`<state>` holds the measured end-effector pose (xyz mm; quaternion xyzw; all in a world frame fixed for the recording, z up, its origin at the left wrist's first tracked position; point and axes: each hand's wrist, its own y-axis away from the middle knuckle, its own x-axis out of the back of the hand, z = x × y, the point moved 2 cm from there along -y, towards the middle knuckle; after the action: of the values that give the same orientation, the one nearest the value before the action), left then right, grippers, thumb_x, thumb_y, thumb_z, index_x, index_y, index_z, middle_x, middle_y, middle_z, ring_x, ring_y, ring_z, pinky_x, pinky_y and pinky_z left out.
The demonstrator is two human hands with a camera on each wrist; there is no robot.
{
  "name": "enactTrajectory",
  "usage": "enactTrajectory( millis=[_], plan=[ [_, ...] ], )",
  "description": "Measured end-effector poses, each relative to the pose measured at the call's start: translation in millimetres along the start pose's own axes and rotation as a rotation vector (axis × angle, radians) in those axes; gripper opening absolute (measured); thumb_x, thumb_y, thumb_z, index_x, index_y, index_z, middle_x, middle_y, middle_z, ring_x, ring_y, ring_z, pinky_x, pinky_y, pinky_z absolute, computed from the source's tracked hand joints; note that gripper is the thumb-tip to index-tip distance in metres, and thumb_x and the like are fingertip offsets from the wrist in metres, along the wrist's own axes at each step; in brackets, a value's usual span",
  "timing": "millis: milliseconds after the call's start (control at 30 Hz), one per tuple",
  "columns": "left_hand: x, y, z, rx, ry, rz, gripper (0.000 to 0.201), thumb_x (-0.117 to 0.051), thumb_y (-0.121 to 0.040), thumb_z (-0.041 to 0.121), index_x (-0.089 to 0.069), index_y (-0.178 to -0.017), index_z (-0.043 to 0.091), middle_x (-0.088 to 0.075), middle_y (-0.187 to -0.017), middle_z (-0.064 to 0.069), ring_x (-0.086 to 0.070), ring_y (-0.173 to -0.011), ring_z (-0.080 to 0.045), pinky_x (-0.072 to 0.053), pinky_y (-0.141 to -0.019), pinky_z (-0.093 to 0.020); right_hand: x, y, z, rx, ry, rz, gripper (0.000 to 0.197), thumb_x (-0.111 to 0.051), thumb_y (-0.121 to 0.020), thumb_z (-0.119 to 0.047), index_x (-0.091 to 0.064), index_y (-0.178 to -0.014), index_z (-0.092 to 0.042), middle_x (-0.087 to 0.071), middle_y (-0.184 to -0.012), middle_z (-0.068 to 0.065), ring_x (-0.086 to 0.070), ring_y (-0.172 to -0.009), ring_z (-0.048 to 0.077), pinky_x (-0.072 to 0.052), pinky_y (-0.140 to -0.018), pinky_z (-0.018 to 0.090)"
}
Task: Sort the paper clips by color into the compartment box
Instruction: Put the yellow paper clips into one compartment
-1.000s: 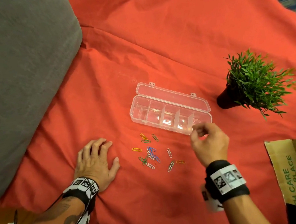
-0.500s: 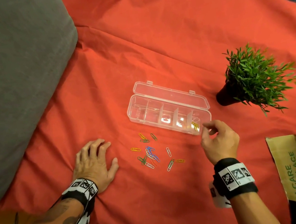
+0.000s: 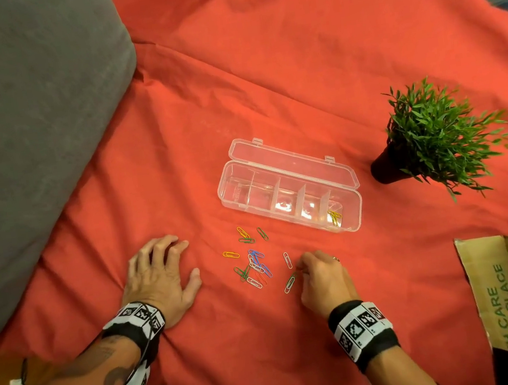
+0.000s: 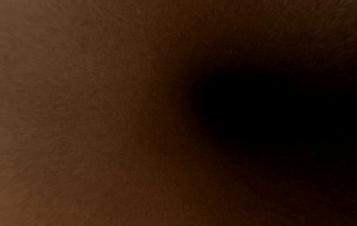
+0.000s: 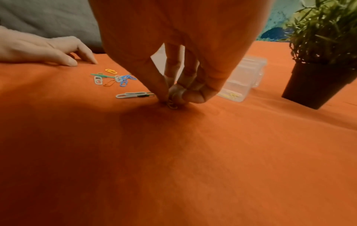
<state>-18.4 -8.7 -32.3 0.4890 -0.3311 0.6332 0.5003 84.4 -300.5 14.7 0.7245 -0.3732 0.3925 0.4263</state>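
Observation:
A clear compartment box [image 3: 240,174] lies open on the red cloth, with yellow clips [image 3: 334,216] in its rightmost compartment. Loose coloured paper clips [image 3: 255,263] lie scattered in front of it. My right hand [image 3: 300,268] is down on the cloth at the pile's right edge. In the right wrist view its fingertips [image 5: 172,99] pinch a small orange-yellow clip [image 5: 172,105] against the cloth. A white and a green clip [image 5: 133,95] lie just left of it. My left hand [image 3: 171,261] rests flat and open on the cloth, left of the pile. The left wrist view is dark.
A potted green plant [image 3: 433,142] stands right of the box, close to its right end. A cardboard box [image 3: 502,295] sits at the near right. A grey cushion [image 3: 27,125] fills the left side. Red cloth [image 3: 261,62] covers the rest.
My right hand left the box's right end and came down and left to the cloth, closing its fingertips on a clip. The left hand has stayed put.

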Motion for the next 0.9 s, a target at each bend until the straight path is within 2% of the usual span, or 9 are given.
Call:
enactTrajectory(
  millis=[233, 367, 500, 567, 633, 667, 733, 800, 900],
  plan=[
    [-1, -1, 0, 0.0, 0.0, -0.004, 0.064, -0.049, -0.08, 0.059, -0.057, -0.132, 0.023, -0.052, -0.141, -0.001, -0.046, -0.131, -0.034, -0.039, -0.102, -0.054, -4, 6, -4, -0.012, 0.073, -0.066, 0.028, -0.051, -0.067, -0.008, -0.057, -0.093, -0.014, -0.062, -0.093, 0.009, -0.062, -0.079, 0.038, -0.05, -0.063, 0.04],
    [-1, -1, 0, -0.005, 0.0, 0.003, 0.064, -0.049, -0.08, 0.059, -0.057, -0.132, 0.022, -0.052, -0.141, -0.001, -0.046, -0.13, -0.034, -0.04, -0.101, -0.054, -6, 8, -2, 0.021, 0.094, -0.09, 0.03, -0.047, -0.069, -0.009, -0.055, -0.097, -0.015, -0.06, -0.098, 0.008, -0.06, -0.085, 0.037, -0.05, -0.068, 0.04],
    [-1, 0, -1, -0.003, 0.002, 0.007, 0.064, -0.049, -0.08, 0.059, -0.056, -0.132, 0.023, -0.051, -0.141, -0.001, -0.046, -0.13, -0.034, -0.04, -0.101, -0.054, 5, 8, 1, 0.032, 0.056, -0.052, 0.016, -0.045, -0.071, -0.016, -0.055, -0.083, -0.015, -0.061, -0.088, 0.007, -0.061, -0.078, 0.037, -0.047, -0.063, 0.039],
    [0, 0, -1, 0.0, -0.001, 0.008, 0.064, -0.049, -0.08, 0.059, -0.057, -0.132, 0.023, -0.051, -0.141, -0.001, -0.046, -0.13, -0.033, -0.04, -0.101, -0.053, 22, 6, 6, -0.024, -0.05, 0.069, 0.006, -0.054, -0.07, -0.016, -0.058, -0.075, -0.018, -0.062, -0.075, 0.002, -0.061, -0.068, 0.03, -0.046, -0.062, 0.031],
    [0, 0, 0, 0.004, -0.002, 0.003, 0.064, -0.049, -0.08, 0.059, -0.057, -0.132, 0.023, -0.051, -0.141, -0.001, -0.046, -0.131, -0.033, -0.039, -0.102, -0.053, 49, 3, 14, -0.1, -0.197, 0.303, 0.013, -0.065, -0.068, -0.007, -0.063, -0.073, -0.019, -0.061, -0.065, -0.004, -0.057, -0.057, 0.018, -0.04, -0.06, 0.015],
    [0, 0, 0, 0.005, -0.001, 0.002, 0.064, -0.049, -0.08, 0.058, -0.057, -0.132, 0.023, -0.052, -0.141, -0.001, -0.046, -0.131, -0.033, -0.039, -0.102, -0.053, 64, 1, 17, -0.126, -0.256, 0.418, 0.016, -0.068, -0.069, -0.003, -0.065, -0.074, -0.019, -0.062, -0.064, -0.005, -0.057, -0.055, 0.012, -0.038, -0.06, 0.008],
    [0, 0, 0, 0.003, 0.003, 0.005, 0.064, -0.05, -0.08, 0.058, -0.057, -0.132, 0.023, -0.052, -0.141, -0.001, -0.046, -0.131, -0.033, -0.039, -0.102, -0.053, 89, -4, 22, -0.138, -0.305, 0.575, 0.017, -0.068, -0.073, -0.002, -0.068, -0.078, -0.018, -0.064, -0.069, -0.004, -0.059, -0.059, 0.005, -0.04, -0.063, 0.003],
    [0, 0, 0, -0.001, 0.004, 0.01, 0.064, -0.05, -0.08, 0.058, -0.057, -0.132, 0.023, -0.052, -0.141, -0.001, -0.046, -0.131, -0.033, -0.039, -0.102, -0.053, 103, -14, 27, -0.123, -0.288, 0.631, 0.015, -0.067, -0.076, -0.003, -0.069, -0.082, -0.016, -0.065, -0.073, -0.002, -0.059, -0.063, 0.001, -0.04, -0.064, 0.001],
    [0, -1, 0, -0.003, 0.003, 0.013, 0.064, -0.05, -0.08, 0.058, -0.058, -0.132, 0.022, -0.053, -0.14, -0.001, -0.046, -0.13, -0.033, -0.039, -0.102, -0.052, 101, -27, 36, -0.117, -0.229, 0.573, 0.012, -0.066, -0.079, -0.005, -0.07, -0.085, -0.014, -0.066, -0.078, -0.002, -0.057, -0.064, 0.002, -0.039, -0.065, 0.002]
  ],
)
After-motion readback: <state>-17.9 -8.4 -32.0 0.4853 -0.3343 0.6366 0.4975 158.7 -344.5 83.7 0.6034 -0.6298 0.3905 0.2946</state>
